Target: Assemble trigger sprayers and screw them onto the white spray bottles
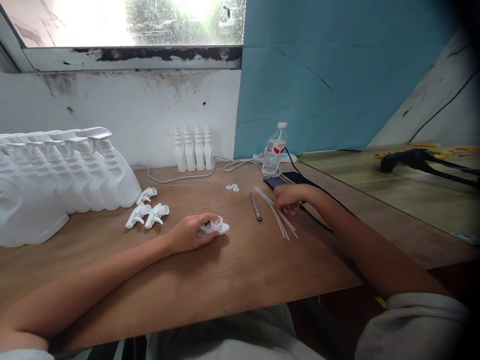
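My left hand (pixel 195 232) is closed around a white spray trigger head (pixel 217 226), which rests low over the table with its round collar facing up. Over to the right, my right hand (pixel 288 197) reaches down with curled fingers onto several thin translucent plastic tubes (pixel 277 217). Its fingertips seem to pinch a tube, though the fingers partly hide the contact. Between the hands lies a small screwdriver (pixel 256 207). Beyond it are several white ring washers (pixel 233 187). More white trigger heads (pixel 156 215) lie left of my left hand.
White bottles (pixel 90 175) in a large row fill the left side. Several slim white bottles (pixel 190 150) stand by the wall. A water bottle (pixel 275 150), a phone (pixel 275 182) and a grey cable (pixel 180 178) are at the back. The wooden table's (pixel 225 280) front edge is near my lap.
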Available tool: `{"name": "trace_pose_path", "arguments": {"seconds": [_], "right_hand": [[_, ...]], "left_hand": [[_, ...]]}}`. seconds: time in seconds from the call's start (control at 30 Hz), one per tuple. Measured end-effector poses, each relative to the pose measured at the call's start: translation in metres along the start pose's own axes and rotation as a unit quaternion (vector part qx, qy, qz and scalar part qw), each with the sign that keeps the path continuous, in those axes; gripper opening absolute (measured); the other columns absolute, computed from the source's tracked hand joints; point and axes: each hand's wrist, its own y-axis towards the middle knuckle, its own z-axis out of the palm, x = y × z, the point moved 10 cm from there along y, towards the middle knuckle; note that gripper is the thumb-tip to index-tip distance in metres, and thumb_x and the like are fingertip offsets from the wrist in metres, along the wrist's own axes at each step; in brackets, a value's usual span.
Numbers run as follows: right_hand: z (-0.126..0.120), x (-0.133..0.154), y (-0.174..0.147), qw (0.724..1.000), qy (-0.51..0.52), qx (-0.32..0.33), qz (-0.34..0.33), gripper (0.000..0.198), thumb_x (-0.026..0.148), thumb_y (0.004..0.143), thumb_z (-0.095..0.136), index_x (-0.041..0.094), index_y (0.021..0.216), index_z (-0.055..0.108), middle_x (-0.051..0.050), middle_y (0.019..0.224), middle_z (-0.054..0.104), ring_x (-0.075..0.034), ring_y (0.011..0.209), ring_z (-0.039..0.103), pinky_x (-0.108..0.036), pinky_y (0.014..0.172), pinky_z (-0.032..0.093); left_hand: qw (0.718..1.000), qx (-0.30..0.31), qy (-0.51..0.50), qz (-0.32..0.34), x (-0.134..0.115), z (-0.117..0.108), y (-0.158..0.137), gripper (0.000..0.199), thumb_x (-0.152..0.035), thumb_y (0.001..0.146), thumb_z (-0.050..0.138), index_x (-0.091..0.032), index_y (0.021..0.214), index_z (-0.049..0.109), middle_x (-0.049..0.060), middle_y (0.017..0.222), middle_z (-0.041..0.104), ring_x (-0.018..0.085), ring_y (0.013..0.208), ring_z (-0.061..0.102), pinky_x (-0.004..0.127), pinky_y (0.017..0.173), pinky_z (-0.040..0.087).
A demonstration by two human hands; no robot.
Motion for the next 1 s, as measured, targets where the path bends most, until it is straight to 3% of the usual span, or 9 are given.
{"name": "trace_pose_path", "arguments": {"seconds": [0.2,0.33,0.4,0.47,0.57,0.67,0.77,0.87,1.0], "right_hand": [[-0.018,0.003,-0.006,0.998,-0.001,-0.061,-0.02,0.029,0.021,0.081,0.053,0.01,0.054,0.056,-0.007,0.047,0.058,-0.009,0.036,0.047,-0.023,0.043,0.039],[-0.043,0.002,-0.009,0.985,0.014,-0.166,-0.034,0.034,0.026,0.082,0.051,0.013,0.051,0.053,-0.006,0.044,0.056,-0.009,0.033,0.044,-0.023,0.042,0.038],[-0.055,0.005,-0.013,0.969,0.079,-0.224,-0.066,0.029,0.027,0.08,0.053,0.016,0.053,0.05,-0.004,0.041,0.054,-0.009,0.032,0.044,-0.022,0.038,0.036],[-0.061,0.015,-0.019,0.937,0.201,-0.251,-0.134,0.023,0.026,0.077,0.057,0.018,0.058,0.046,-0.001,0.041,0.054,-0.01,0.031,0.047,-0.021,0.035,0.034],[-0.064,0.048,-0.038,0.844,0.378,-0.226,-0.306,0.02,0.024,0.071,0.063,0.02,0.068,0.044,0.0,0.052,0.06,-0.013,0.039,0.057,-0.022,0.035,0.041],[-0.06,0.077,-0.061,0.77,0.431,-0.21,-0.421,0.024,0.024,0.069,0.065,0.02,0.078,0.043,0.001,0.067,0.062,-0.016,0.05,0.064,-0.026,0.045,0.051],[-0.048,0.1,-0.072,0.736,0.431,-0.191,-0.486,0.024,0.021,0.072,0.064,0.021,0.083,0.043,0.001,0.074,0.061,-0.014,0.058,0.065,-0.028,0.054,0.053],[-0.028,0.118,-0.074,0.735,0.396,-0.153,-0.528,0.022,0.017,0.074,0.063,0.02,0.086,0.045,0.001,0.078,0.06,-0.012,0.061,0.062,-0.026,0.059,0.051],[-0.008,0.126,-0.067,0.795,0.287,-0.159,-0.51,0.012,0.017,0.077,0.059,0.018,0.087,0.053,0.002,0.075,0.06,-0.011,0.065,0.06,-0.025,0.064,0.049]], "left_hand": [[1.0,0.005,-0.005,-0.003,0.001,0.001,0.0,0.032,-0.037,0.086,0.057,-0.022,0.114,0.057,0.004,0.106,0.069,0.015,0.085,0.066,0.025,0.078,0.05],[1.0,0.01,-0.005,-0.008,0.001,0.001,0.0,0.032,-0.038,0.086,0.057,-0.022,0.114,0.056,0.004,0.107,0.069,0.015,0.085,0.066,0.025,0.077,0.05],[1.0,0.013,-0.007,-0.012,0.002,0.002,0.0,0.032,-0.038,0.087,0.056,-0.022,0.114,0.056,0.004,0.107,0.069,0.015,0.086,0.066,0.024,0.078,0.049],[1.0,0.016,-0.008,-0.016,0.003,0.003,0.0,0.032,-0.039,0.087,0.056,-0.022,0.114,0.056,0.004,0.107,0.069,0.015,0.088,0.065,0.024,0.078,0.049],[1.0,0.019,-0.008,-0.017,0.004,0.004,0.0,0.033,-0.04,0.087,0.056,-0.023,0.115,0.056,0.004,0.108,0.069,0.015,0.089,0.065,0.025,0.079,0.048],[1.0,0.02,-0.006,-0.017,0.004,0.004,0.0,0.032,-0.041,0.087,0.055,-0.023,0.114,0.056,0.003,0.107,0.068,0.015,0.088,0.065,0.025,0.08,0.048],[0.999,0.029,-0.003,-0.025,0.005,0.004,-0.001,0.032,-0.042,0.087,0.055,-0.023,0.114,0.055,0.003,0.107,0.068,0.016,0.088,0.065,0.026,0.08,0.048],[0.998,0.033,-0.019,-0.05,0.009,0.004,-0.002,0.042,-0.042,0.086,0.057,-0.024,0.122,0.05,0.003,0.107,0.068,0.016,0.089,0.065,0.026,0.081,0.048],[0.996,0.035,-0.043,-0.068,0.011,0.005,-0.002,0.052,-0.042,0.084,0.059,-0.024,0.13,0.044,0.004,0.116,0.066,0.017,0.093,0.065,0.026,0.081,0.048]]}}
